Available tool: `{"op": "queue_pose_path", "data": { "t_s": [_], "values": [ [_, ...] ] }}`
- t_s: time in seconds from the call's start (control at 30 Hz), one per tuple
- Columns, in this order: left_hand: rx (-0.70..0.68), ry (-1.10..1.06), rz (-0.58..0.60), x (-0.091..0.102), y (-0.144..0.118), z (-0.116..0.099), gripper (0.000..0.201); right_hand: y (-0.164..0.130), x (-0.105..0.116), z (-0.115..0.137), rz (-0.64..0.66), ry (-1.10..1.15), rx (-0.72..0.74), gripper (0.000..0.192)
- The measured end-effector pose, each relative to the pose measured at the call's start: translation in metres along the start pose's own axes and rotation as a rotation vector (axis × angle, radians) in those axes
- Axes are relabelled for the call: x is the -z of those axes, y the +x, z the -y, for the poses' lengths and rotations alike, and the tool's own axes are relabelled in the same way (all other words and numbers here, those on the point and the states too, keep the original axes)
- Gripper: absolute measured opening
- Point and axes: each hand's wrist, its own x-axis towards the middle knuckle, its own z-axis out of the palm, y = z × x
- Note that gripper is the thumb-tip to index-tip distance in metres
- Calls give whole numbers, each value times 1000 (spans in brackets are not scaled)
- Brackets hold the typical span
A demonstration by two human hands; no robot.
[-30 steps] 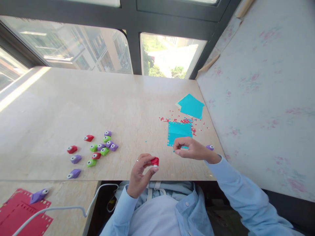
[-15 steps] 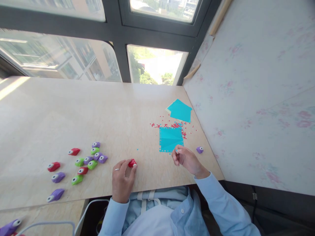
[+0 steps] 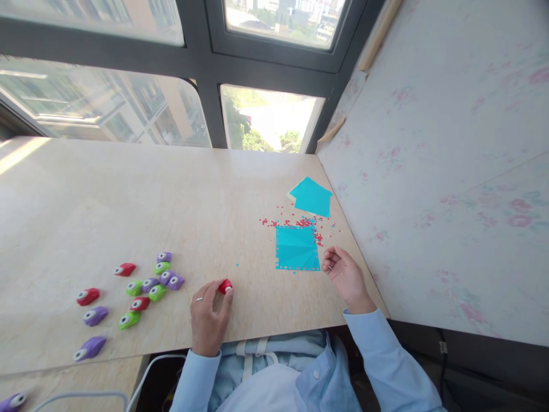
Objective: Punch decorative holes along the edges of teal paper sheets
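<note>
My left hand [image 3: 207, 320] rests on the beige table [image 3: 128, 200] near its front edge, thumb and fingers pinched on a small red paper punch [image 3: 225, 286] that sits on the surface. My right hand [image 3: 346, 277] lies to the right with its fingers loosely curled, just right of a blue paper square [image 3: 297, 247] whose edges carry punched holes. I cannot see whether anything is inside that hand.
A cluster of red, green and purple punches [image 3: 150, 283] lies to the left, with more scattered further out [image 3: 95, 315]. Red confetti [image 3: 300, 222] and a folded blue sheet [image 3: 312, 196] lie behind the square. A papered wall [image 3: 429, 171] bounds the right side; a white cable [image 3: 86, 395] runs below.
My left hand lowered the red punch onto the table. My right hand moved right, off the blue square, over where a small purple punch lay; that punch is now out of sight.
</note>
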Motion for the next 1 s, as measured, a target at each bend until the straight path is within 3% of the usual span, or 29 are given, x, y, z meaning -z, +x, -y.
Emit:
{"op": "queue_pose_path", "data": {
  "t_s": [0.23,0.43,0.67,1.0],
  "values": [
    [-6,14,-23,-3,-2,4,34,3,10,-27,-83,-837,213,52],
    [-54,116,-77,-8,0,7,35,8,14,-38,-95,-1239,450,59],
    [-129,266,-76,-12,13,16,37,11,-1,-39,-154,-1515,383,62],
    [-66,207,-65,-11,15,20,40,15,0,-42,-138,-1479,387,48]
  ]
}}
